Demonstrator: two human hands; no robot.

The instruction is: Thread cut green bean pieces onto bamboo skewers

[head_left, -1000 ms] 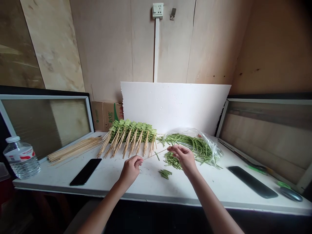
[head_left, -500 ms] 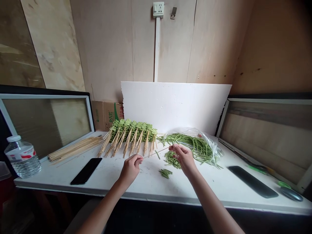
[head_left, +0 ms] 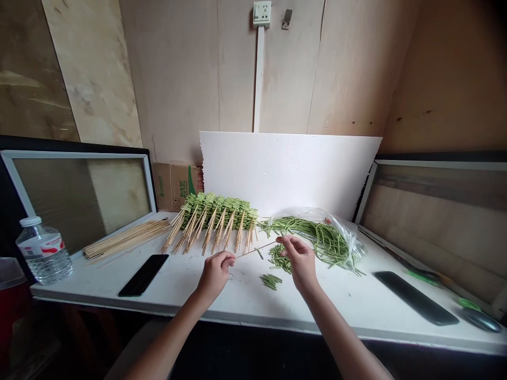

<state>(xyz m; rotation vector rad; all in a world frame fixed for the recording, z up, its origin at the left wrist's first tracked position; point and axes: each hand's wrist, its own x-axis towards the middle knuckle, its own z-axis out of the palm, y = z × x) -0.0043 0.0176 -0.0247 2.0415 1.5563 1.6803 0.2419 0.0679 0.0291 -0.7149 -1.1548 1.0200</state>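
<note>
A thin bamboo skewer [head_left: 250, 252] stretches between my two hands above the table. My left hand [head_left: 216, 272] is closed around its left end. Thumb and fingers of my right hand [head_left: 299, 258] pinch at the other end; whether a bean piece is also between them I cannot tell. One short green bean piece [head_left: 259, 254] crosses the skewer's line; I cannot tell if it is threaded on or lies behind. Below the skewer is a small row of cut bean pieces [head_left: 271, 281]. A heap of cut pieces [head_left: 279, 258] lies partly behind my right hand.
Stacked bean skewers [head_left: 219, 211] stand at the back, sticks forward. Left are loose bamboo skewers [head_left: 127, 240], a phone [head_left: 143, 275] and a water bottle [head_left: 44, 253]. Long beans [head_left: 317, 235] spill from a plastic bag [head_left: 352, 245]. A black slab [head_left: 415, 298] and mouse [head_left: 481, 319] lie right.
The whole view has shifted slightly to the left, so things appear a little further right. Both hands keep hold of the skewer, nearly still.
</note>
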